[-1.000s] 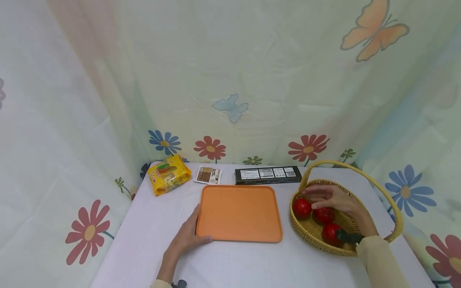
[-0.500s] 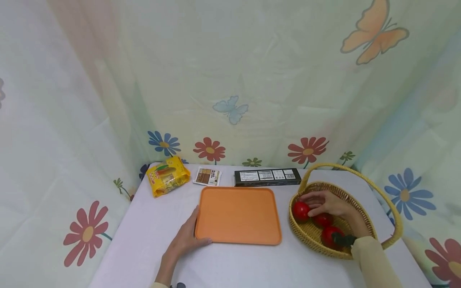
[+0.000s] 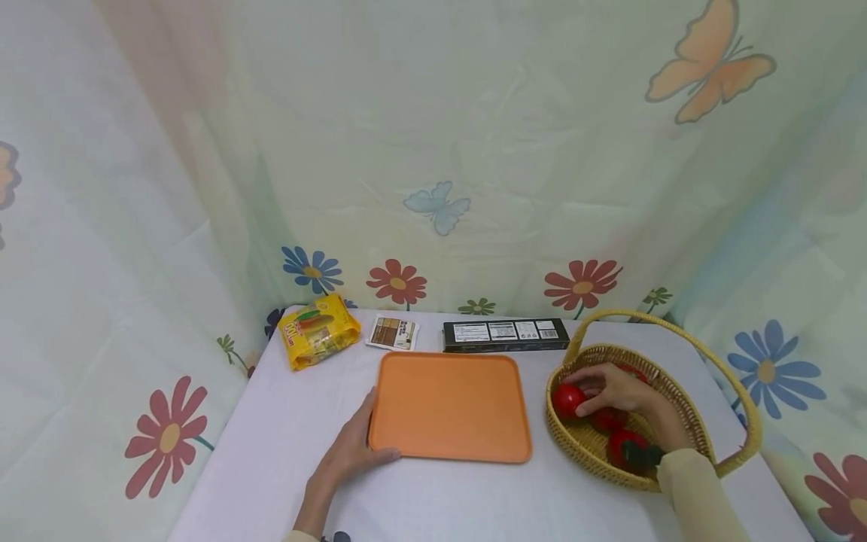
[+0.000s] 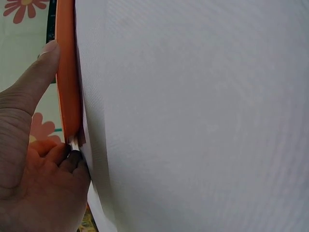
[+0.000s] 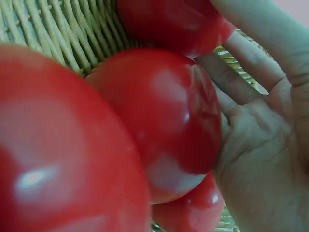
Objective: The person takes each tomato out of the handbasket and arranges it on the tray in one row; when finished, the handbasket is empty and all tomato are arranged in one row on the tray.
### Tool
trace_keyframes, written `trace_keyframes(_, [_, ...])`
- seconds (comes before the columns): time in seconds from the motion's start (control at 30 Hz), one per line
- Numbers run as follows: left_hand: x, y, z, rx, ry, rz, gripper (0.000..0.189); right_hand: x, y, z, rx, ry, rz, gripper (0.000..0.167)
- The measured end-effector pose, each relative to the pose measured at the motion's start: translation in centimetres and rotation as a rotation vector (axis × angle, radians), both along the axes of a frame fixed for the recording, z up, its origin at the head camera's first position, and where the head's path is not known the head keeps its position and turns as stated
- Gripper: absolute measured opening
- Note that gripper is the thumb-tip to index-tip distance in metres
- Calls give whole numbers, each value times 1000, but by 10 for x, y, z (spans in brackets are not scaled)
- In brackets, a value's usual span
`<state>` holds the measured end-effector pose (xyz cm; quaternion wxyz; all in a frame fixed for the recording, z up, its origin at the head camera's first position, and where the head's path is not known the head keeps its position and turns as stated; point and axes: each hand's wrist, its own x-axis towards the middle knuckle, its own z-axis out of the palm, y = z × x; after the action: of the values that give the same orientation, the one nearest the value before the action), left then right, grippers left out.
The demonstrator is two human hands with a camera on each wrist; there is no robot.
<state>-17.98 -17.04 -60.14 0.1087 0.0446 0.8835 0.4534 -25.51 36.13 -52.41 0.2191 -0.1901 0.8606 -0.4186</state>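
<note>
Now the right hand point(image 3: 619, 390) has closed in on the leftmost red fruit point(image 3: 566, 399) in the wicker basket point(image 3: 579, 450), thumb and fingers curving round it rather than reaching above. This likely means a grasp is made or nearly so, with the fruit not yet lifted. Meanwhile the left hand point(image 3: 352, 446) stays at the orange tray point(image 3: 450, 406), thumb and fingers spread around its near left corner.

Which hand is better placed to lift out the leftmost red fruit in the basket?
Probably the right: the right hand is inside the basket, its thumb and fingers about that red fruit. The left hand touches the orange tray, outside the basket.
</note>
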Motion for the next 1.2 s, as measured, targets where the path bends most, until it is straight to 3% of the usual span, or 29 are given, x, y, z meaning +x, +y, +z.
trace_keyframes(0.43, [7,-4,3,22,-36,16,136,5,-8,6,-11,14,1,51])
trace_keyframes(0.6, [6,-5,1,35,-26,11,136,8,-9,16,-10,62,17,51])
trace_keyframes(0.83, [4,-4,1,42,-6,4,136,22,-10,34,20,111,-32,61])
trace_keyframes(1.0, [2,-2,1,43,-10,1,136,33,-12,42,-31,125,-20,56])
trace_keyframes(1.2, [1,-1,-1,49,-12,4,136,40,-20,53,-163,118,-39,54])
